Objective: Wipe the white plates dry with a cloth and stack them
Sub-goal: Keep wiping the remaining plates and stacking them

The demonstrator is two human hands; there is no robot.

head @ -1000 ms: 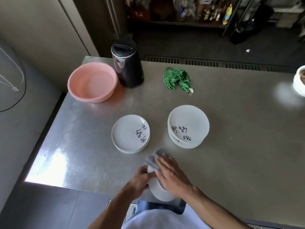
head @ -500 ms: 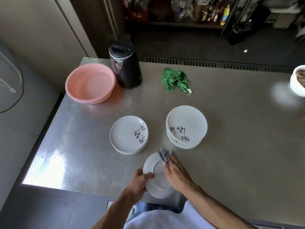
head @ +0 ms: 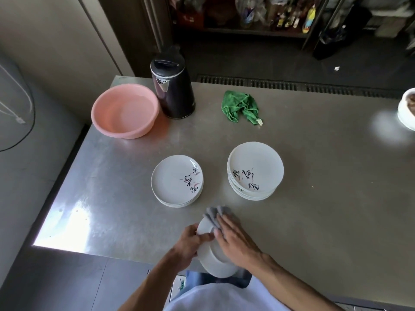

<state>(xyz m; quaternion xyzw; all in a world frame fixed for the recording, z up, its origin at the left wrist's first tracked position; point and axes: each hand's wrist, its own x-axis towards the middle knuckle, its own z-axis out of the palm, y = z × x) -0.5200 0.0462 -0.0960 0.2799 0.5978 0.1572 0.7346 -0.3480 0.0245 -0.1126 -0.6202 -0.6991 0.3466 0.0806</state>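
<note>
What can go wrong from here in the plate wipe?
1. The plate hangs partly past the near edge of the table, gripped at its rim by the left hand only; the right hand pressing the grey cloth might push it loose.
2. The right stack looks tall and uneven; another plate may slide off.

right hand (head: 233, 241) covering most of the crumpled grey cloth (head: 214, 215) and the middle of the round white plate (head: 215, 264), white round bowl (head: 406, 108) getting chopped off by the right edge, coloured bottles (head: 292, 17) on the dark back shelf (head: 253, 32) blurring together, labels unreadable
</note>
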